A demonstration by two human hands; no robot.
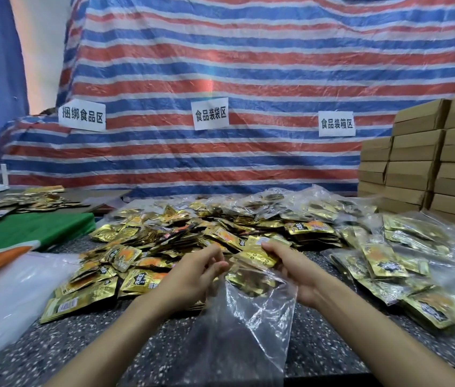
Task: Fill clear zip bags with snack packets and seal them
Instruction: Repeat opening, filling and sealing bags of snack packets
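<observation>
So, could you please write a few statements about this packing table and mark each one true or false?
1. The right hand grips gold snack packets at the mouth of the clear bag. True.
2. The cardboard boxes stand on the left side. False: they are stacked on the right.
3. Three white paper signs hang on the striped tarp. True.
4. The clear bag is already sealed. False: its mouth is open.
</observation>
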